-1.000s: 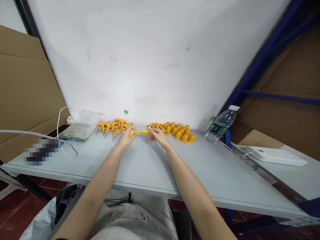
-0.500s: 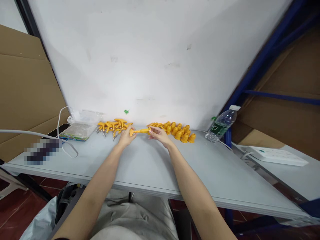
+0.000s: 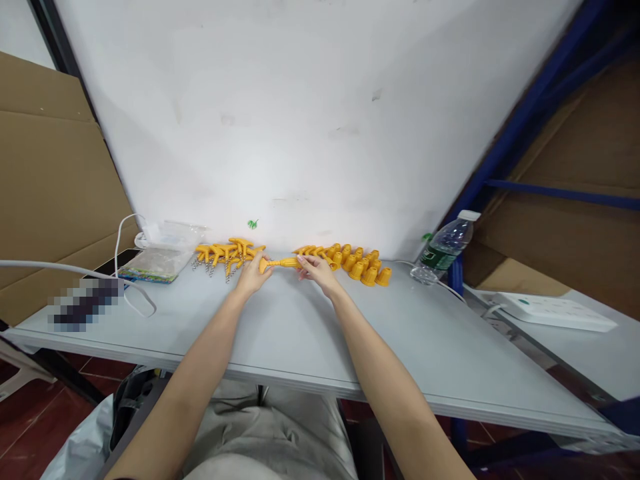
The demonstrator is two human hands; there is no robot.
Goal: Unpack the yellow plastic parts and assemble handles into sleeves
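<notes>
A yellow plastic rod-shaped piece [image 3: 287, 263] with a wider, flared left end is held level between my hands above the back of the table. My left hand [image 3: 251, 274] is closed around its left end. On the other side, my right hand [image 3: 318, 272] pinches its right end between thumb and fingers, partly hiding it. Several yellow T-shaped handles with metal chains [image 3: 220, 252] lie in a pile beside my left hand. Past my right hand stand rows of yellow plastic cups [image 3: 369, 275], upside down. Several slim yellow pieces [image 3: 313, 250] lie just behind that hand.
A water bottle [image 3: 445, 248] leans at the table's right end near a blue metal frame. A white power strip [image 3: 557, 312] rests on a neighbouring surface. Plastic bags [image 3: 153, 263], a white cable [image 3: 145, 293] and a blurred dark object [image 3: 85, 305] occupy the left. A white panel [image 3: 320, 133] rises behind.
My right hand has shifted slightly left along the yellow rod-shaped piece, and its fingers have closed in on the end. My left hand stays in place.
</notes>
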